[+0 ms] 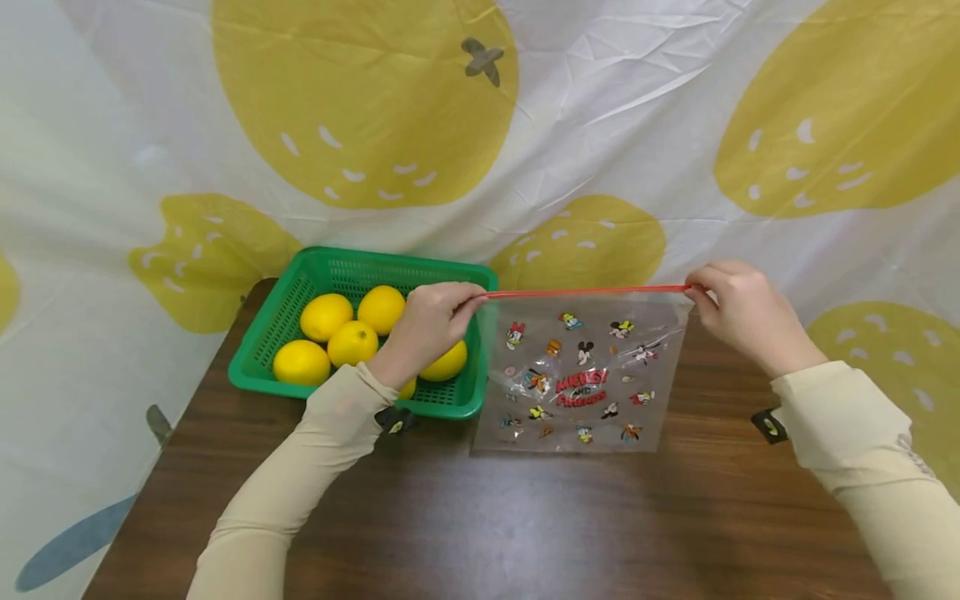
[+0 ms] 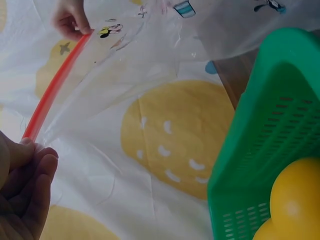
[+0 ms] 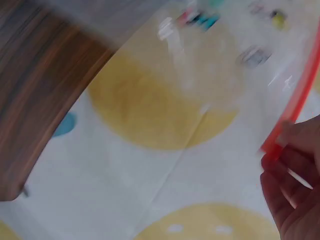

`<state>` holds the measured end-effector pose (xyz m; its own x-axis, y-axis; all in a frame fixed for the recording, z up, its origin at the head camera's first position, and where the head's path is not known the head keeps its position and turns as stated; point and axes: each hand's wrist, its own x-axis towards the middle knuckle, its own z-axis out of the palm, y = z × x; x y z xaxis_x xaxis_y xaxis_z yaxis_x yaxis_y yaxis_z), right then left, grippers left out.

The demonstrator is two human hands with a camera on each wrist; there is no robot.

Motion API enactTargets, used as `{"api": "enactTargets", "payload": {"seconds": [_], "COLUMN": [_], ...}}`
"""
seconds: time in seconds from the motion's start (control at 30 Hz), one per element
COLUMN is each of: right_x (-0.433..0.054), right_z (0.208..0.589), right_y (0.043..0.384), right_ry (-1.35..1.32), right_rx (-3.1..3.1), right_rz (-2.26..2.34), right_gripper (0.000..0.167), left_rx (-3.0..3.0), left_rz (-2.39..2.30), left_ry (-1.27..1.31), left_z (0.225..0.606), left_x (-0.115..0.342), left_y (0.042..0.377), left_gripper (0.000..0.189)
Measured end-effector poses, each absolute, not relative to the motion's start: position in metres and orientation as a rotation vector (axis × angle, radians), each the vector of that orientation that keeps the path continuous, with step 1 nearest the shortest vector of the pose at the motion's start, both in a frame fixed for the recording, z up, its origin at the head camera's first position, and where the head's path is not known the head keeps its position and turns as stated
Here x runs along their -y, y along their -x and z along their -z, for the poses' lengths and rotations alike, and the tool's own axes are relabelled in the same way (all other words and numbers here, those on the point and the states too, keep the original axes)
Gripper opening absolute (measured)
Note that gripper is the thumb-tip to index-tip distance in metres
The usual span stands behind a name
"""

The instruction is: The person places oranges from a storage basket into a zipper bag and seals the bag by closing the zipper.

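A clear zip bag [image 1: 577, 375] with small cartoon prints and a red zip strip along its top hangs upright between both hands. My left hand [image 1: 431, 325] pinches the strip's left end between thumb and fingers, in front of the basket's right part. At the right end, my right hand [image 1: 746, 312] pinches the other corner, so the strip is stretched straight. In the left wrist view the thumb and fingers of the left hand [image 2: 27, 175] grip the red strip. The right wrist view shows the right hand [image 3: 295, 170] holding the strip's end.
A green plastic basket [image 1: 243, 367] with several lemons [image 1: 326, 317] stands at the back left of the dark wooden table [image 1: 450, 533], partly hidden by the left hand and forearm. Behind the table hangs a white curtain [image 1: 600, 108] printed with large yellow fruit.
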<state>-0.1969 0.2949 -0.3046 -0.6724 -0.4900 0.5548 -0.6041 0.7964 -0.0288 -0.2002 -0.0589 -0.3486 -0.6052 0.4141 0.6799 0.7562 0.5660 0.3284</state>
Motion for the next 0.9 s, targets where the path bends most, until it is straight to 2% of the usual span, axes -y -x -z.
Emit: {"api": "enactTargets", "payload": {"seconds": [0.4,0.9], "right_x": [-0.300,-0.278], "right_z": [0.306,0.288], "right_y": [0.203,0.255], "right_ry": [-0.735,-0.704], "right_rx": [2.502,2.566], "right_rz": [-0.312,-0.366], "right_gripper": [0.009,0.011], "left_rx": [2.227,2.080], "left_rz": [0.825,0.891], "left_ry": [0.943,1.021], "left_z": [0.351,0.348], "left_x": [0.059,0.040], "left_y": [0.194,0.162], "left_gripper": [0.011,0.010]}}
